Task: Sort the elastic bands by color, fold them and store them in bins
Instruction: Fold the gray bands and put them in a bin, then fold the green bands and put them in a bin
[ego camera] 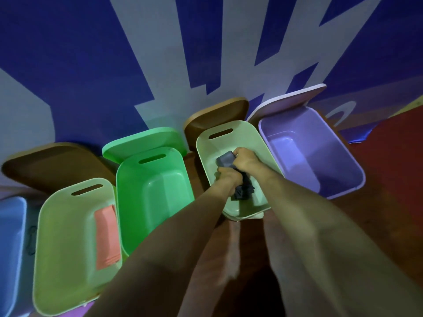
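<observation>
Two bare arms reach forward from the bottom of the view. Closest, on the left, sits a pale green bin. A folded pink band lies flat inside it, along its right wall. A blue bin is just beside it at the far left edge, and only part of it shows. A bright green bin stands a little farther back, touching the pale green bin on its right side.

Next comes another pale green bin, and both hands are down inside it. The left hand is curled tight around the lower, bunched part of a dark grey band. The right hand is just behind it, with its fingers wrapped around the upper, folded part of the same band. So the dark grey band is inside this bin, held by both hands. I cannot tell if it touches the bottom.

A purple bin stands right beside this bin on the right.

Behind the bins, lids lean against the wall: a brown lid, a green lid, a second brown lid and a pale purple lid. The wall is painted blue and grey. The floor on the right looks red
</observation>
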Demonstrator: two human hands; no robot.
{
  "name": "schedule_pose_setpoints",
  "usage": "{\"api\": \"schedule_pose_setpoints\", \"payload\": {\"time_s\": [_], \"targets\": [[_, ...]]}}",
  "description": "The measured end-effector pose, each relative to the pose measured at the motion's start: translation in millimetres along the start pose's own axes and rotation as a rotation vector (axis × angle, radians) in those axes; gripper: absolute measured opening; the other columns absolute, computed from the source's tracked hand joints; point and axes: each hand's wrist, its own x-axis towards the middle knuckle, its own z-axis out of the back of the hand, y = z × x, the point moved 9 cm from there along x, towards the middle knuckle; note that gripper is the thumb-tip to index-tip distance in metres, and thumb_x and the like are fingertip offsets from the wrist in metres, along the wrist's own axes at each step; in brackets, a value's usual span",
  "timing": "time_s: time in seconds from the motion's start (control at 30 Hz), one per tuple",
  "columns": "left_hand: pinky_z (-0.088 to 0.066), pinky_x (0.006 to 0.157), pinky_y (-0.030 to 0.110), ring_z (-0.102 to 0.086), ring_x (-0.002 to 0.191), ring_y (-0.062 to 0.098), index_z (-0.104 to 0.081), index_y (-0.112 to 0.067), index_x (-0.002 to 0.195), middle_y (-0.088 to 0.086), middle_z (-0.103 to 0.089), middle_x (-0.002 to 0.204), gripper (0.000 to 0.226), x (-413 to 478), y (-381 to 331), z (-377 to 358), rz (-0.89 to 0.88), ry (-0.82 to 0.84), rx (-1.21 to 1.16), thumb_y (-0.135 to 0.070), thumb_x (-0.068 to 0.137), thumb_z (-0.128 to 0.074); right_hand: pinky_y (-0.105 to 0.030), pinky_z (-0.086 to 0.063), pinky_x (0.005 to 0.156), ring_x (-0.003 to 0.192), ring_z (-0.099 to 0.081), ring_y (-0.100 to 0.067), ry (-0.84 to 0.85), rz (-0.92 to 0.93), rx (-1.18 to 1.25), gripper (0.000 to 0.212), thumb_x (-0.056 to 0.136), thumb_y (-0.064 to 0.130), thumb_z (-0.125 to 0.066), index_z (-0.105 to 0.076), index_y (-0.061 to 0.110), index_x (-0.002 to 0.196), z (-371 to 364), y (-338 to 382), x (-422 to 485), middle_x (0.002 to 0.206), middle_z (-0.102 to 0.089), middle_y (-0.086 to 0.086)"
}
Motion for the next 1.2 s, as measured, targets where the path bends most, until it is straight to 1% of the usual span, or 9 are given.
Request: {"api": "schedule_pose_setpoints", "payload": {"time_s": [0.13, 0.3, 0.53, 0.67, 0.73, 0.77, 0.87, 1.0, 1.2], "targets": [[-0.035, 0.108, 0.039, -0.034, 0.131, 0.027, -0.02, -0.009, 0.139, 0.013, -0.028, 0.142, 0.065, -30, -11, 8, -0.036, -0.006, 0.226, -0.021, 0.088, -0.058, -0.04, -0.044, 0.098, 0.11, -0.056, -0.036, -0.067, 0.043, -0.03, 0.027, 0.085, 0.008, -0.052, -0.06, 0.006, 0.112, 2, 2, 3, 0.12, -0.061, -0.018], [-0.025, 0.113, 0.042, -0.017, 0.14, 0.033, -0.018, -0.007, 0.144, 0.015, -0.01, 0.152, 0.053, -48, -17, -2, -0.226, -0.02, 0.638, -0.019, 0.097, -0.041, -0.047, -0.044, 0.089, 0.108, -0.055, -0.043, -0.207, 0.064, -0.172, 0.033, 0.087, 0.005, -0.05, -0.041, 0.003, 0.119, 13, 3, -5, 0.117, -0.056, -0.023], [-0.028, 0.109, 0.035, -0.034, 0.133, 0.032, -0.034, 0.0, 0.139, 0.017, -0.034, 0.146, 0.045, -71, -20, 1, -0.298, 0.109, 0.885, -0.008, 0.096, -0.046, -0.038, -0.047, 0.089, 0.112, -0.057, -0.036, -0.032, -0.013, -0.234, 0.031, 0.085, 0.012, -0.062, -0.058, 0.001, 0.115, 4, -6, -8, 0.121, -0.06, -0.021], [-0.04, 0.099, 0.035, -0.053, 0.116, 0.028, -0.055, -0.001, 0.125, 0.013, -0.059, 0.119, 0.04, -79, -14, 4, -0.296, 0.213, 0.966, -0.007, 0.086, -0.062, -0.037, -0.044, 0.093, 0.116, -0.054, -0.035, -0.013, 0.022, -0.262, 0.031, 0.088, 0.007, -0.056, -0.055, 0.001, 0.118, -2, -3, -14, 0.125, -0.057, -0.02], [-0.043, 0.095, 0.035, -0.053, 0.096, 0.025, -0.056, 0.002, 0.123, 0.014, -0.059, 0.087, 0.036, -86, -15, 6, -0.302, 0.231, 0.887, -0.006, 0.089, -0.059, -0.037, -0.043, 0.094, 0.117, -0.053, -0.036, -0.01, 0.04, -0.273, 0.034, 0.087, 0.006, -0.056, -0.053, 0.001, 0.12, -1, -3, -22, 0.127, -0.055, -0.02], [-0.043, 0.095, 0.034, -0.05, 0.092, 0.025, -0.056, 0.003, 0.124, 0.014, -0.056, 0.084, 0.033, -90, -16, 8, -0.302, 0.227, 0.826, -0.004, 0.092, -0.054, -0.038, -0.043, 0.094, 0.116, -0.052, -0.037, -0.004, 0.055, -0.279, 0.037, 0.085, 0.006, -0.058, -0.051, 0.001, 0.121, 0, -2, -26, 0.126, -0.054, -0.021], [-0.043, 0.09, 0.033, -0.054, 0.104, 0.03, -0.055, 0.003, 0.117, 0.021, -0.057, 0.113, 0.027, -110, -24, 21, -0.377, 0.174, 0.77, -0.001, 0.096, -0.039, -0.043, -0.047, 0.092, 0.114, -0.053, -0.04, -0.036, 0.131, -0.276, 0.042, 0.084, 0.006, -0.058, -0.046, 0.002, 0.124, 14, 4, -46, 0.125, -0.052, -0.022], [-0.035, 0.056, 0.018, -0.05, 0.121, 0.035, -0.052, 0.008, 0.124, 0.024, -0.054, 0.128, 0.034, -156, -35, 48, -0.542, 0.053, 0.733, -0.006, 0.096, -0.038, -0.045, -0.048, 0.089, 0.109, -0.054, -0.038, -0.188, 0.286, -0.298, 0.036, 0.085, 0.003, -0.052, -0.048, 0.008, 0.121, 46, 19, -91, 0.122, -0.052, -0.016], [-0.041, 0.094, 0.038, -0.05, 0.117, 0.036, -0.056, -0.001, 0.122, 0.02, -0.054, 0.124, 0.035, -226, 10, 108, -0.725, -0.199, 0.721, -0.008, 0.089, -0.048, -0.039, -0.038, 0.092, 0.115, -0.045, -0.031, -0.362, 0.397, -0.339, 0.034, 0.089, 0.013, -0.05, -0.05, 0.012, 0.123, 57, 41, -202, 0.122, -0.052, -0.011]]}}
